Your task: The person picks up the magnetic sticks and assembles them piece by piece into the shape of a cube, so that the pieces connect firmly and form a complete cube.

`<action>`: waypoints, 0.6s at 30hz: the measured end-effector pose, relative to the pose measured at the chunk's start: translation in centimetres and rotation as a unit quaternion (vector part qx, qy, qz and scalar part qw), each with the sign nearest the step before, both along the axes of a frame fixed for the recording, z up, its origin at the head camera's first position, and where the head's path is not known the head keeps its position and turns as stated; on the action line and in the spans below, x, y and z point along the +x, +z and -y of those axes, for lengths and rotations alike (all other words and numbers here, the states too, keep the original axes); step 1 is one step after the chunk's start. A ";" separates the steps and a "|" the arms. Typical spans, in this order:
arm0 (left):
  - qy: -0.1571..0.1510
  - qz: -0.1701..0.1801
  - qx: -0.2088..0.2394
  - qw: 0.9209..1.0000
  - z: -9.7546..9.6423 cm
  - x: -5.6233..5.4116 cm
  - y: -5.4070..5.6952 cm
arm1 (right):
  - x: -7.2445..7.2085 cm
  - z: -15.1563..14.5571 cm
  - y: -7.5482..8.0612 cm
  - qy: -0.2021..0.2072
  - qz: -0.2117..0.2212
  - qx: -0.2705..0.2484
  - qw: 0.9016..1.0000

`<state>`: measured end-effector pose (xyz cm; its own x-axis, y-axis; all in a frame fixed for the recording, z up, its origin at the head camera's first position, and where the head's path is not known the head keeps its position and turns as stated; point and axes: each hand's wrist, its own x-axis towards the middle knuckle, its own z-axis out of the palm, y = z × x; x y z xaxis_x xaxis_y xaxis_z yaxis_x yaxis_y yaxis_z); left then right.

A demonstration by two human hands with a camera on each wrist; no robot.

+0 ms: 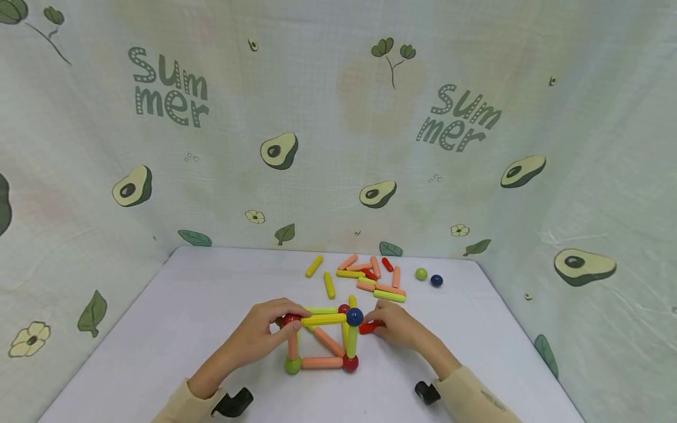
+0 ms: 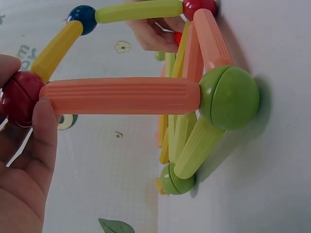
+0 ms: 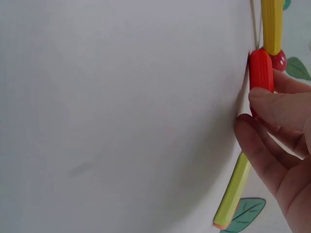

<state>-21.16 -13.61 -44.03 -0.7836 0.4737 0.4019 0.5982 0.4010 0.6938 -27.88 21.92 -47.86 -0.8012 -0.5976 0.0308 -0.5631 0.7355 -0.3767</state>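
Note:
A box-shaped frame of ribbed rods and balls stands on the table in the head view. My left hand (image 1: 260, 332) grips the red ball (image 2: 22, 99) at its upper left corner, thumb and fingers around it. A salmon rod (image 2: 121, 96) runs from that ball down to a green ball (image 2: 231, 97). The upper right front corner is a dark blue ball (image 1: 354, 317), with a dark red ball (image 1: 350, 363) beneath it. To the right of the frame, my right hand (image 1: 398, 325) pinches a short red rod (image 3: 261, 73) between thumb and fingers.
Behind the frame lie loose rods: yellow rods (image 1: 329, 285), salmon rods (image 1: 396, 277), lime rods (image 1: 389, 296) and short red rods (image 1: 388, 264). A loose green ball (image 1: 421, 274) and a dark blue ball (image 1: 436, 281) are at the back right. A printed cloth (image 1: 328, 235) hangs behind the white tabletop (image 1: 211, 294).

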 end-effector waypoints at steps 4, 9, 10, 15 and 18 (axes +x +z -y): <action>0.007 0.003 -0.003 1.000 0.0 0.1 0.0 | 0.9 -0.2 0.1 0.026 0.022 -0.009 0.999; 0.015 0.001 -0.005 1.000 0.0 0.1 -0.1 | 2.4 -0.9 0.3 0.018 0.042 -0.020 0.999; 0.016 0.001 -0.007 1.000 0.0 0.1 -0.2 | 2.8 -1.0 0.4 0.011 0.041 -0.026 0.999; 0.018 0.003 -0.012 1.000 0.1 0.1 -0.1 | 5.5 -1.0 1.7 -0.014 0.045 -0.074 0.996; 0.018 0.002 -0.012 1.000 0.2 0.1 -0.1 | 7.4 0.1 2.6 -0.017 0.066 -0.124 0.990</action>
